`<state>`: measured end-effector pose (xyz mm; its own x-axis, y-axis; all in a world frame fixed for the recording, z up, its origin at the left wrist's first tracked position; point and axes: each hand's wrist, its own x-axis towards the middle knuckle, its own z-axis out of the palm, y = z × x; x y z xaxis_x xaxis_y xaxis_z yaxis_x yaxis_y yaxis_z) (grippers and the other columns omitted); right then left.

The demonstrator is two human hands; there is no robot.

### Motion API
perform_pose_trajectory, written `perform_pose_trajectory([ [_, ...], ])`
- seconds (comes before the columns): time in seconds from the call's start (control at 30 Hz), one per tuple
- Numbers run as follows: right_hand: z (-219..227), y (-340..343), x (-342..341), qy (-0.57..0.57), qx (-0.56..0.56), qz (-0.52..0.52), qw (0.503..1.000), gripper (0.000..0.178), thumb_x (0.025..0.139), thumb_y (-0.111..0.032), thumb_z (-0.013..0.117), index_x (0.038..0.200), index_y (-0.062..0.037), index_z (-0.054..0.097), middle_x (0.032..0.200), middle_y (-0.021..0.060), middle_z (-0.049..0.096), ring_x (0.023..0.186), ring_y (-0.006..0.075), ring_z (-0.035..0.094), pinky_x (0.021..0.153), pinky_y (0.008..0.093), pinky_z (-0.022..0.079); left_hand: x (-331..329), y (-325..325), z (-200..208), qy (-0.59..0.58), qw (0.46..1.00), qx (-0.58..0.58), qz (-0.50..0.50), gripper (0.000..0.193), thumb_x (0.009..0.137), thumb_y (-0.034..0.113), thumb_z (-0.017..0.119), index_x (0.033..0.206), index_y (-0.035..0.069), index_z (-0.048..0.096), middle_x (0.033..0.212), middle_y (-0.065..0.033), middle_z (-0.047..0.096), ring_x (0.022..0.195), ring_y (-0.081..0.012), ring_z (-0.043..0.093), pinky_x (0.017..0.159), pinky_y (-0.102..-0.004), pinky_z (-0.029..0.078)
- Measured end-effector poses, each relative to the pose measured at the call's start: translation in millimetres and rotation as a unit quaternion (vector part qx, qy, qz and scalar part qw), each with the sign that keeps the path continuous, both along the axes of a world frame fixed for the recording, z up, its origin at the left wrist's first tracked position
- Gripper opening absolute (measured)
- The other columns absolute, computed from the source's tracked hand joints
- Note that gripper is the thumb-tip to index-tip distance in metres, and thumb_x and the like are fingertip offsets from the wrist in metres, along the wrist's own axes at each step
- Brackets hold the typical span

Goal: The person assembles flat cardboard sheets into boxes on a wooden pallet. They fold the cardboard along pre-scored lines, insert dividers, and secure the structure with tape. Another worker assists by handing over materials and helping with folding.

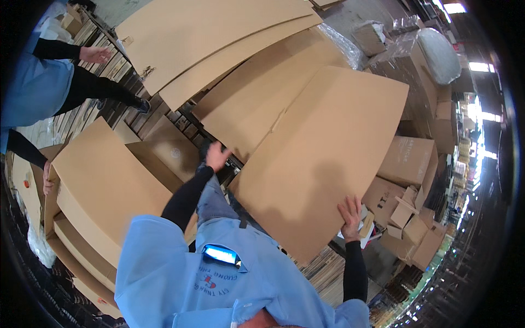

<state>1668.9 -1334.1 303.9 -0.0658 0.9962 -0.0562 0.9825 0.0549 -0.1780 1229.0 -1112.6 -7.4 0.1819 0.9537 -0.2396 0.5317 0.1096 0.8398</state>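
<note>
A large flat brown cardboard sheet [322, 158] lies tilted in front of me over a stack of similar sheets. My right hand [350, 216] is spread flat on its near right edge, fingers apart, pressing on the board. My left hand [216, 156] reaches out at the sheet's left edge, fingers spread, near a dark gap between the stacks; whether it grips the edge is unclear. Both arms wear black sleeves under a light blue shirt [219, 284].
More cardboard sheets [219, 38] fan out at the top. A stack of flat boards [104, 186] sits at left, a co-worker [38, 82] in blue standing beside it. Folded brown boxes [410, 164] pile up at right, plastic-wrapped bundles [437, 49] beyond. Wooden pallet slats [109, 71] show underneath.
</note>
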Motion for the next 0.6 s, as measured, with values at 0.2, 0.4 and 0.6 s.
perform_pose_trajectory([
  [0.2, 68.4, 6.4, -1.3, 0.045, 0.028, 0.010, 0.999, 0.023, 0.086, -0.018, 0.060, 0.106, -0.0098, 0.069, 0.133, 0.0152, 0.056, 0.133, 0.0463, 0.038, 0.108, 0.0530, 0.035, 47.6, -62.3, -21.2, -0.002, 0.907, -0.408, -0.109, 0.084, 0.082, 0.068, 0.054, 0.125, -0.005, 0.054, 0.114, -0.0249, 0.064, 0.107, -0.0368, 0.062, 0.092, -0.0429, 0.048],
  [0.4, 95.1, -9.1, 2.3, -0.025, 0.080, 0.010, 0.996, 0.029, 0.081, -0.012, 0.066, 0.110, -0.0091, 0.068, 0.135, 0.0157, 0.053, 0.135, 0.0424, 0.038, 0.109, 0.0502, 0.035, 65.1, -41.8, 31.2, 0.004, 0.961, -0.276, 0.003, 0.068, 0.079, 0.065, 0.060, 0.108, 0.004, 0.068, 0.097, -0.0171, 0.071, 0.090, -0.0341, 0.067, 0.080, -0.0423, 0.051],
  [0.6, 77.3, 19.9, -22.7, 0.240, 0.275, -0.333, 0.869, 0.046, 0.089, -0.007, 0.059, 0.134, -0.0082, 0.052, 0.137, 0.0172, 0.051, 0.131, 0.0355, 0.044, 0.111, 0.0425, 0.033, 66.5, 36.0, 123.6, 0.034, 0.987, -0.143, 0.062, 0.055, 0.079, 0.058, 0.064, 0.087, 0.004, 0.066, 0.087, -0.0177, 0.070, 0.083, -0.0344, 0.067, 0.075, -0.0432, 0.051],
])
